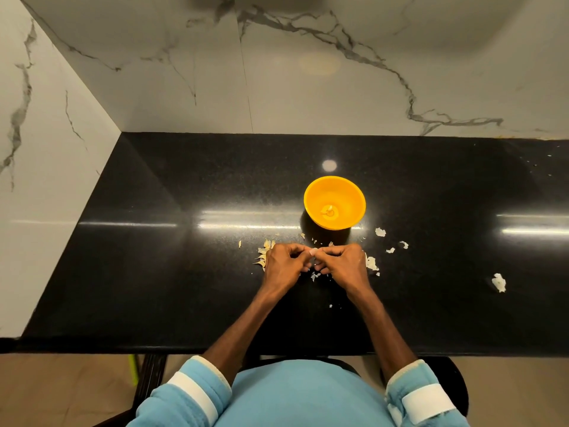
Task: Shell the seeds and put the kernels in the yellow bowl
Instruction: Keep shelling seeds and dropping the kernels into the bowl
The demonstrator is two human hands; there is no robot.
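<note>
Head view: your left hand and right hand meet fingertip to fingertip, pinching one pale seed between them over the black counter. Yellow bowl just beyond, few kernels inside. Shell bits scattered around.

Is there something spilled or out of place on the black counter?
Yes. Pale shell scraps lie scattered on the black counter around both hands, and one larger piece sits far to the right. The yellow bowl stands upright, nearly empty.
</note>
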